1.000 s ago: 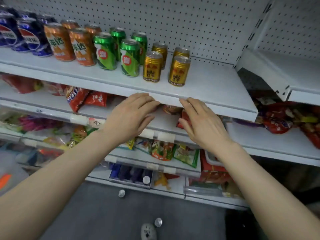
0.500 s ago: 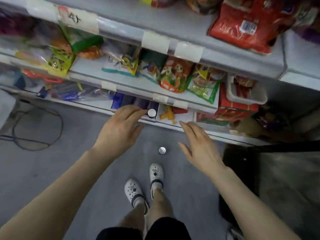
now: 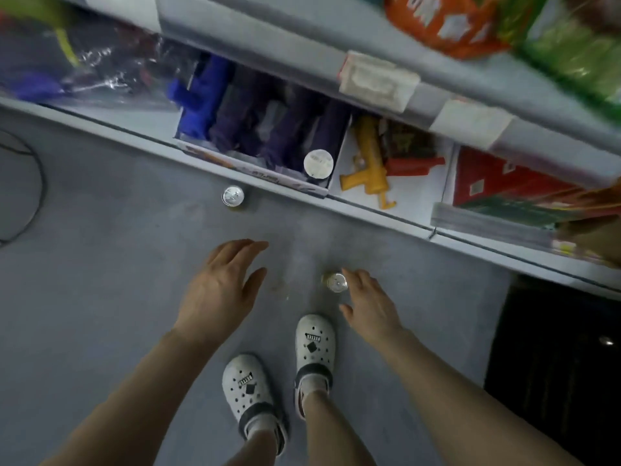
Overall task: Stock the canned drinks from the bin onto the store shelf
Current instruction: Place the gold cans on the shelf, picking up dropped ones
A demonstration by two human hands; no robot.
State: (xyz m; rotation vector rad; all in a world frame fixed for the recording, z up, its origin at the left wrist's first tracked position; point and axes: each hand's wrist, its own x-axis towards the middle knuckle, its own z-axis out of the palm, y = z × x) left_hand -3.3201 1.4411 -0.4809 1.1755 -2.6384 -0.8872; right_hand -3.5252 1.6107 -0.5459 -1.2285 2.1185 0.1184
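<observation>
I look straight down at the grey floor. Two cans stand upright on it, seen from the top: one can [image 3: 232,196] close to the bottom shelf edge, a second can [image 3: 336,282] nearer my feet. My right hand [image 3: 368,306] is open, its fingertips right beside the second can, not around it. My left hand [image 3: 220,289] hovers open over bare floor, left of that can and below the first one. A third round lid [image 3: 318,163] shows inside a box on the bottom shelf. The bin is not clearly in view.
The bottom shelf [image 3: 386,210] runs diagonally across the top, holding a box of purple packs [image 3: 262,129], a yellow toy [image 3: 368,166] and red boxes [image 3: 504,186]. My white clogs [image 3: 248,388] stand below the hands. A dark mass [image 3: 557,364] fills the right side. A cable [image 3: 33,196] lies left.
My view has swung from the drinks shelf down to the floor. Both hands dropped low, and the right one has come up against the can near my feet.
</observation>
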